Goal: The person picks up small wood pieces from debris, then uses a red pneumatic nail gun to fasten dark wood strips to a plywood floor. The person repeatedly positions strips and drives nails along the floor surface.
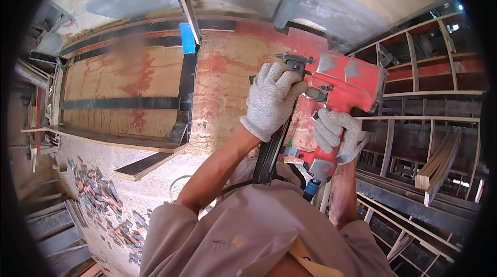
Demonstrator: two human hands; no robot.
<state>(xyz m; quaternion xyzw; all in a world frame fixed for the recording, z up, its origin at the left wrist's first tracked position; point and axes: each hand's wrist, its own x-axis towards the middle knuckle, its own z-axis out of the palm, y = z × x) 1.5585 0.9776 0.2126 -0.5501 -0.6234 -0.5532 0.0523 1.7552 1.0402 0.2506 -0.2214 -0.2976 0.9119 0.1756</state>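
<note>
A red pneumatic nail gun [348, 80] with worn grey patches is held up in front of my chest, its body tilted and its black nose to the left. My right hand [336, 133], in a grey knit glove, is closed around the red handle. My left hand [273, 98], gloved alike, wraps the nose end and the top of the long black magazine [273, 155]. That magazine slants down toward my shirt. At the handle's base is a blue air fitting [311, 189]. What the left fingertips press on is partly hidden.
Left of me stands a low wooden table [121, 79] with black strips and red stains. A blue piece [187, 38] sits by its post. A dark board [149, 166] and many wood scraps [106, 194] lie on the floor. To the right, timber frames hold stacked wood strips [440, 160].
</note>
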